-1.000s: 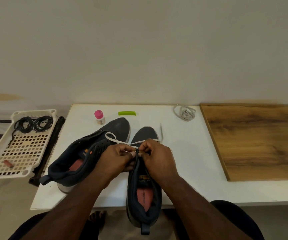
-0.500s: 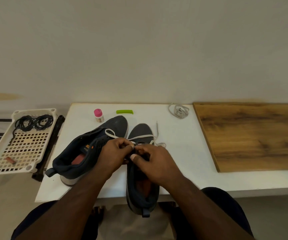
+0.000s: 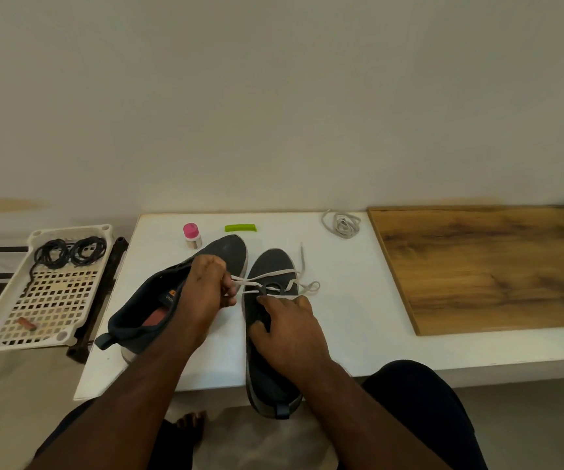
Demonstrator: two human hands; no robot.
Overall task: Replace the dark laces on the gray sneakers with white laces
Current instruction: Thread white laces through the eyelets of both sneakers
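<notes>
The white lace [image 3: 267, 283] is threaded through the far eyelets of the right-hand gray sneaker [image 3: 268, 334], which lies lengthwise at the near edge of the white desk [image 3: 358, 317], its heel overhanging that edge. Two strands of the lace are pinched and drawn leftward by the left hand [image 3: 206, 293], whose fingers [image 3: 228, 286] are curled closed on them. The sneaker is steadied by the right hand [image 3: 290, 330], laid over the tongue with fingers only loosely bent; no firm grip can be made out. A free lace end trails to the right of the toe.

Just to the left, the second gray sneaker [image 3: 172, 300] lies tilted, apparently unlaced. A spare coiled white lace [image 3: 341, 225] rests at the far edge of the desk, and the dark laces [image 3: 70, 254] are coiled in a perforated tray [image 3: 46, 300] well to the left.

Judged from this: if the strands are pulled harder than the shoe is held, the overhanging sneaker could be dragged sideways or tipped off the desk. Uneven tension could also leave one end too short, or draw the loose right end back through its eyelet.
</notes>
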